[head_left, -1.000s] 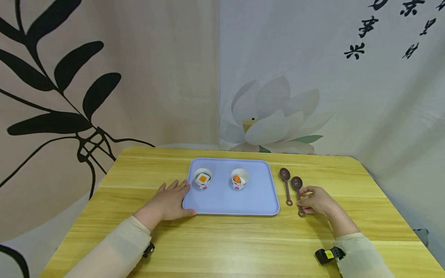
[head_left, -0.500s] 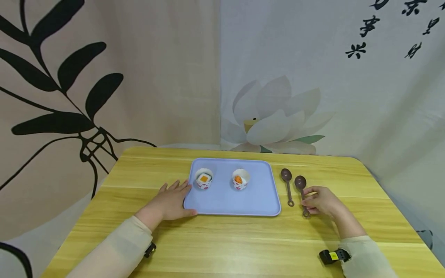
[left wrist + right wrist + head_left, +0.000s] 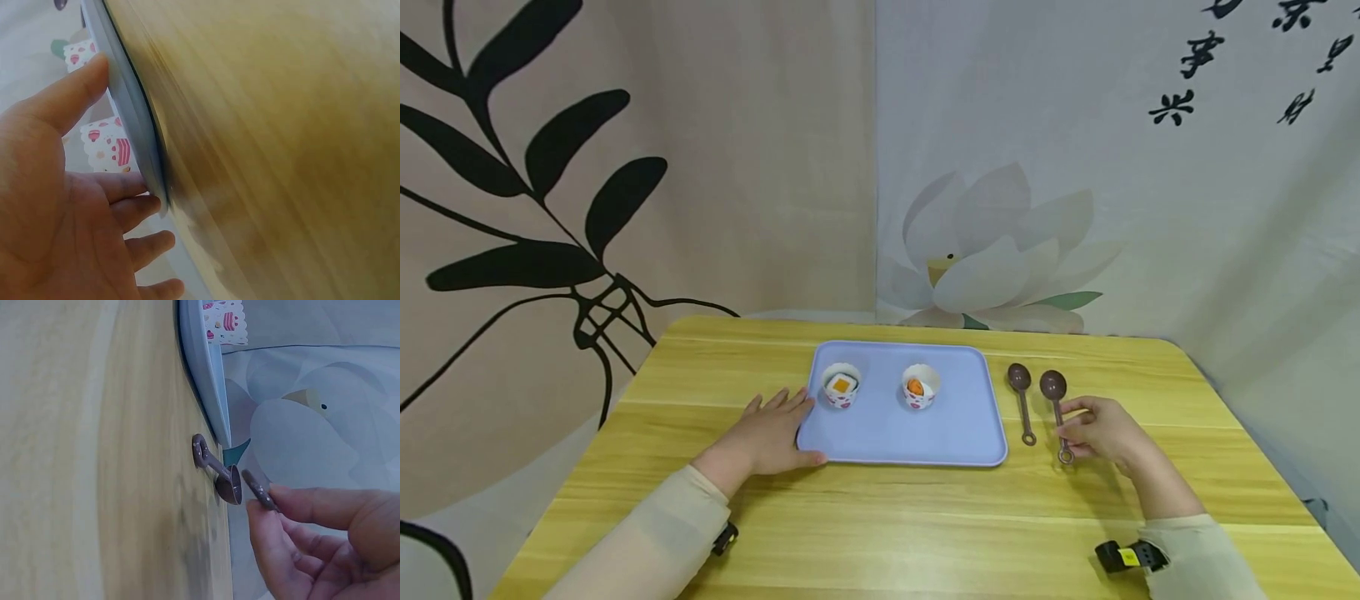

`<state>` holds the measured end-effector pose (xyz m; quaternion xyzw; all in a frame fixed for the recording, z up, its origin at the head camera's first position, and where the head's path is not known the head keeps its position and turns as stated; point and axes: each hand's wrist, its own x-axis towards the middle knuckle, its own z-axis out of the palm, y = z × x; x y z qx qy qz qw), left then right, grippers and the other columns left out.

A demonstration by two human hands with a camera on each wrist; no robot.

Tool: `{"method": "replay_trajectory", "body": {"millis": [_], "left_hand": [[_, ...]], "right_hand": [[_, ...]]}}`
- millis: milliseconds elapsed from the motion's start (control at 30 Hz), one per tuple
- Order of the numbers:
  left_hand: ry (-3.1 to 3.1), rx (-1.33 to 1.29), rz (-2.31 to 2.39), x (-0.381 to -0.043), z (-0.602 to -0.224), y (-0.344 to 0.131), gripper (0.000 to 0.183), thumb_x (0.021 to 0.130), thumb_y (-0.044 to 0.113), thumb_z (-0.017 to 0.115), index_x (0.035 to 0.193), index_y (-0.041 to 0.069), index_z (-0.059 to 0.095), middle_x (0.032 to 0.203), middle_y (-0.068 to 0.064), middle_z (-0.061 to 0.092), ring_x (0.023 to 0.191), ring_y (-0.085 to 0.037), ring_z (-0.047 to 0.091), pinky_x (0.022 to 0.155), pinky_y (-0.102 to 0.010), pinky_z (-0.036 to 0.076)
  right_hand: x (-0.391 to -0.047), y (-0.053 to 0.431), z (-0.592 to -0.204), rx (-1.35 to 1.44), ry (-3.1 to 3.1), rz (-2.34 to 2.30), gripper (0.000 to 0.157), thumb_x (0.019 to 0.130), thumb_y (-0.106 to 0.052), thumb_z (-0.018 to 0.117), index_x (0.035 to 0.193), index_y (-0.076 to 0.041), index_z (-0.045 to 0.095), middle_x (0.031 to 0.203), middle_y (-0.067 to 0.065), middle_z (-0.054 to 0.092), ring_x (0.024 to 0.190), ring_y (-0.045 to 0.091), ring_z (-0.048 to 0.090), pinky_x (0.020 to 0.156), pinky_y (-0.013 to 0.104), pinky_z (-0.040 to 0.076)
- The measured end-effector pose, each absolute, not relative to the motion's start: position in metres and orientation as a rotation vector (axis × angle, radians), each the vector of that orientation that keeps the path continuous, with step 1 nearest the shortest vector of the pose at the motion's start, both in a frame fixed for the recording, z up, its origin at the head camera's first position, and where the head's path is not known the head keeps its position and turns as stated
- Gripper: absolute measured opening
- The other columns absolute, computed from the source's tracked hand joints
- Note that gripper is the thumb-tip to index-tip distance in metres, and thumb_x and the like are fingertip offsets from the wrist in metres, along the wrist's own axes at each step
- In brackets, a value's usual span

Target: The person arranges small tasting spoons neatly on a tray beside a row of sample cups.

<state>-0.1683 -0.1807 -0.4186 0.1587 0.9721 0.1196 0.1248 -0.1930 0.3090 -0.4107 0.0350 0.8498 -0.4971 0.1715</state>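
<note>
My right hand point(image 3: 1102, 434) pinches the handle of a brown measuring-type spoon point(image 3: 1053, 385) between thumb and fingers, its round bowl pointing away from me. In the right wrist view the ring end of this spoon point(image 3: 259, 490) shows at the fingertips, apart from the tabletop. A matching brown spoon point(image 3: 1019, 377) lies just left of it on the table. My left hand point(image 3: 766, 439) rests at the near left corner of a light blue tray point(image 3: 895, 444), fingers extended along the side and thumb at the front rim. Fingertips point(image 3: 145, 206) meet the rim in the left wrist view.
On the tray stand two small patterned paper cups: the left cup point(image 3: 841, 401) holds a white piece with an orange square, the right cup point(image 3: 919, 401) an orange piece. A wooden table point(image 3: 880, 533) carries everything, and a printed curtain point(image 3: 775, 167) hangs behind it.
My right hand has shifted slightly right with its spoon, which has drawn away from the other spoon and appears raised. My left hand stays at the tray.
</note>
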Motion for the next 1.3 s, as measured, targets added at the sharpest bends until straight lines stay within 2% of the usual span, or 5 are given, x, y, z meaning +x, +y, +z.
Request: {"method": "replay_trajectory", "body": {"millis": [433,1300], "left_hand": [[2.826,0.467,0.35,-0.169,-0.419,-0.183,0.099,0.085,0.065,0.067,0.153,-0.001,0.036,0.161,-0.018,0.029,0.147,-0.047,0.022,0.114,-0.07,0.014],[2.815,0.464,0.341,-0.17,-0.419,-0.181,0.1,0.085,0.065,0.067,0.154,-0.001,0.035,0.162,-0.018,0.028,0.147,-0.047,0.022,0.114,-0.07,0.014]], "right_hand": [[-0.188,0.304,-0.403,0.057,2.457,-1.41,0.046,0.097,0.002,0.061,0.137,0.015,0.043,0.097,0.015,0.064,0.077,0.019,0.067,0.068,0.034,0.06],[-0.177,0.287,-0.383,0.003,2.5,-1.517,0.049,0.098,-0.002,0.063,0.14,0.014,0.043,0.106,0.018,0.061,0.081,0.016,0.069,0.072,0.03,0.06]]}}
